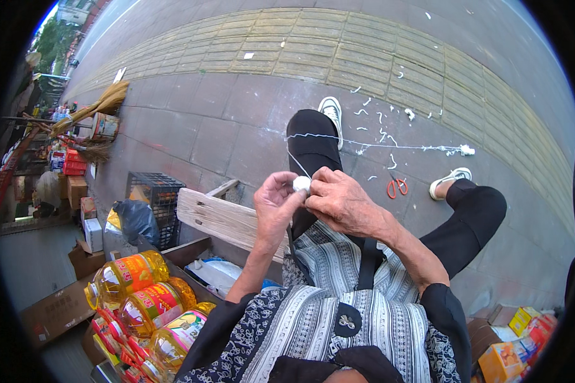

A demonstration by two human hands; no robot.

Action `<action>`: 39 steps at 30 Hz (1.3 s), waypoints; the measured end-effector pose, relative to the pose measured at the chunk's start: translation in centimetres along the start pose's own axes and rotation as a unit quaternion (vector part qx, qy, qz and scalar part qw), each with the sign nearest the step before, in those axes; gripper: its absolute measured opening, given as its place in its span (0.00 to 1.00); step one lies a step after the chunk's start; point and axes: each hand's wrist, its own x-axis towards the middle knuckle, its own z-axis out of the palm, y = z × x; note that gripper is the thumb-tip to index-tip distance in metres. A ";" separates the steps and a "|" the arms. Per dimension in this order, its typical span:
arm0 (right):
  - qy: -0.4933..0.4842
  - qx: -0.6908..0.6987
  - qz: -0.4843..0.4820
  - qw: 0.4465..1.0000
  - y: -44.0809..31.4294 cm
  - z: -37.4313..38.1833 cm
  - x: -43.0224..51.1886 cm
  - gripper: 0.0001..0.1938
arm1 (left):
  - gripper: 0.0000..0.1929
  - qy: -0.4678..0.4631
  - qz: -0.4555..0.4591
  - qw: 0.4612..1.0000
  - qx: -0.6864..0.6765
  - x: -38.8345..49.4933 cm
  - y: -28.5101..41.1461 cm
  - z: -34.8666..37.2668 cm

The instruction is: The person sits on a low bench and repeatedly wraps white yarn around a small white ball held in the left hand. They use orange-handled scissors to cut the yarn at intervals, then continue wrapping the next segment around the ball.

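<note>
My left hand (277, 203) holds a small round white ball (301, 183) between thumb and fingers. Its material cannot be told. Against the ball's right side, the bent fingers of my right hand (347, 201) pinch a white string (299, 159); their tips are partly hidden. The string rises from my hands to my black-trousered knee and crosses over it to the right. At its far end, a white lump (467, 150) shows above the pavement. Beyond my right hand, a pair of scissors with red handles (396, 185) lies on the paving.
White scraps (381, 117) litter the paving around my shoes. At my left are a wooden plank (220, 214), a black plastic crate (154, 191) and several oil bottles (139, 273). Straw brooms (100, 103) lean farther left. Packaged goods (500, 361) stand at the lower right.
</note>
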 end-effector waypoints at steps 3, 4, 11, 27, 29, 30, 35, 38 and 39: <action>-0.010 0.058 0.003 0.998 0.0 -0.2 1.0 0.07 | 0.16 -0.023 -0.008 0.996 0.088 -0.7 0.3 -0.9; -0.022 0.088 0.015 0.996 0.0 -0.2 1.2 0.07 | 0.16 -0.054 -0.018 0.992 0.115 -0.9 0.5 -1.3; -0.002 0.288 0.080 0.954 1.9 0.3 1.8 0.07 | 0.15 -0.197 -0.065 0.977 -0.040 -2.3 3.1 -2.1; 0.067 0.258 0.125 0.956 0.5 -1.9 1.0 0.04 | 0.17 -0.205 0.043 0.970 0.122 -1.7 4.1 0.6; 0.078 0.261 0.144 0.951 0.8 -1.8 0.4 0.04 | 0.17 -0.200 0.029 0.978 -0.044 -1.5 4.3 1.1; 0.070 0.259 0.149 0.952 0.7 -1.7 -0.1 0.04 | 0.17 -0.191 0.034 0.976 -0.097 -1.0 4.5 1.0; 0.043 0.251 0.094 0.962 -0.6 -1.9 -1.3 0.03 | 0.18 -0.075 0.087 0.991 0.064 1.3 3.8 1.8; 0.067 0.242 0.112 0.962 0.0 -3.1 -1.6 0.03 | 0.18 -0.150 0.098 0.957 0.226 1.4 3.1 2.5; 0.090 0.239 0.121 0.959 0.6 -3.3 -1.6 0.03 | 0.18 -0.179 0.099 0.942 0.265 1.1 3.1 2.6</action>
